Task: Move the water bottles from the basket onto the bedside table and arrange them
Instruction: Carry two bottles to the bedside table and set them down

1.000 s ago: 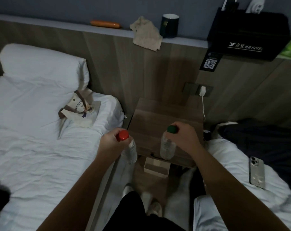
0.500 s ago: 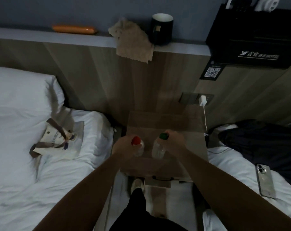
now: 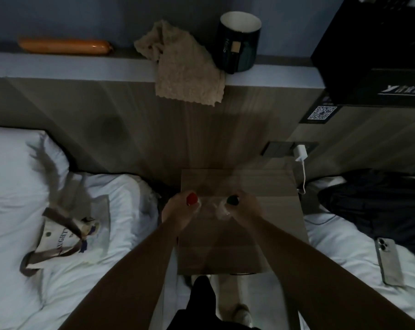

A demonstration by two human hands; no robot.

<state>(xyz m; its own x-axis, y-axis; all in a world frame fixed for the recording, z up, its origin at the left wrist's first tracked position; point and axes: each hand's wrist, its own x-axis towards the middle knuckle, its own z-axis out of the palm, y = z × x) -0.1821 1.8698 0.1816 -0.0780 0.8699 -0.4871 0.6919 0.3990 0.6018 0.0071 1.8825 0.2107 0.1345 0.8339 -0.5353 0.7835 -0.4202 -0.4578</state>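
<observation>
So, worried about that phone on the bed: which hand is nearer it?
Right. The right hand is left of the phone, over the table; the left hand lies farther left.

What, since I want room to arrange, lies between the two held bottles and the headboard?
Only bare bedside table top, seen in the head view.

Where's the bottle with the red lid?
Head view, centre: the red-capped bottle is held by the left hand over the bedside table, just left of the green-capped bottle.
</observation>
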